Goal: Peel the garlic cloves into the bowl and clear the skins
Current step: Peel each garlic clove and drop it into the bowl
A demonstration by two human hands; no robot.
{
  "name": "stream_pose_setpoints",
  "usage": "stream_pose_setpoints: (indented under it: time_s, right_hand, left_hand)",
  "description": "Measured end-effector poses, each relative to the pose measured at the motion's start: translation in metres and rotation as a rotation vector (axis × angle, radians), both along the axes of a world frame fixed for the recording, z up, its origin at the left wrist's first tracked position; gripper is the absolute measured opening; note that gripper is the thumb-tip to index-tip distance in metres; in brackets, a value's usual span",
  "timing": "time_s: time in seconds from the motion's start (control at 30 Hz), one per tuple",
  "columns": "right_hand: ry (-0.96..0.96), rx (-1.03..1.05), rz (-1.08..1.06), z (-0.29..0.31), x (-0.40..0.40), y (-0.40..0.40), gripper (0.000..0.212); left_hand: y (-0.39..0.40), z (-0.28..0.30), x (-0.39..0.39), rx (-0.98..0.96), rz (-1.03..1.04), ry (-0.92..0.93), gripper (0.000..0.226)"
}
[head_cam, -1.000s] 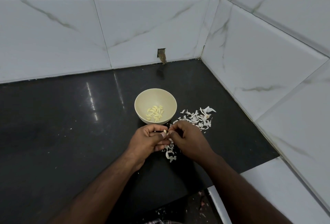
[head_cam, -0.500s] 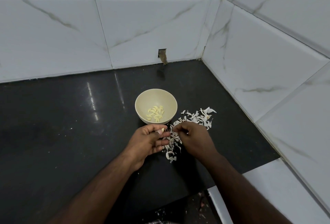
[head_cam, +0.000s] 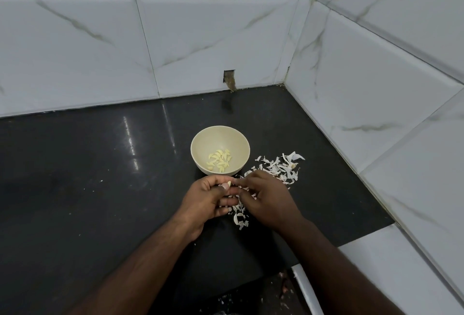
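Garlic clove [head_cam: 228, 185] pinched at left hand [head_cam: 209, 199] fingertips, just in front of bowl [head_cam: 200, 149]. Right hand [head_cam: 267, 199] fingers curled, tips at the clove; whether they grip it, cannot tell. Peeled cloves [head_cam: 219, 160] in bowl. Skins [head_cam: 278, 168] piled on black counter [head_cam: 88, 176], right of bowl and under hands.
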State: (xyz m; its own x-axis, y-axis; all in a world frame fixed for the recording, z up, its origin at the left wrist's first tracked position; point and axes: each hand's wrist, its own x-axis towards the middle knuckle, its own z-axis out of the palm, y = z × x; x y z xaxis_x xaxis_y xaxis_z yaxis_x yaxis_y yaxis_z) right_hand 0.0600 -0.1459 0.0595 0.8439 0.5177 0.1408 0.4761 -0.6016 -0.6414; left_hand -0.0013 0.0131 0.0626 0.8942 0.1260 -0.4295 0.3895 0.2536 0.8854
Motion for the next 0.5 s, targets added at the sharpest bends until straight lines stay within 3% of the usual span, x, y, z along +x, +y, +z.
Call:
stream_pose_setpoints:
  time_s: [0.23, 0.4, 0.5]
  right_hand:
    - [0.032, -0.053, -0.059, 0.0032, 0.0038, -0.0049, 0.001]
    - [0.142, 0.019, -0.056, 0.0058, 0.0034, -0.0024, 0.025]
    - [0.17, 0.044, -0.065, 0.0065, 0.0009, -0.0007, 0.025]
  left_hand:
    - [0.0008, 0.0018, -0.0017, -0.049, 0.023, 0.006, 0.018]
    - [0.0018, -0.0003, -0.0011, -0.04, 0.044, 0.009, 0.017]
    - [0.0026, -0.0028, -0.001, -0.021, 0.05, 0.007, 0.018]
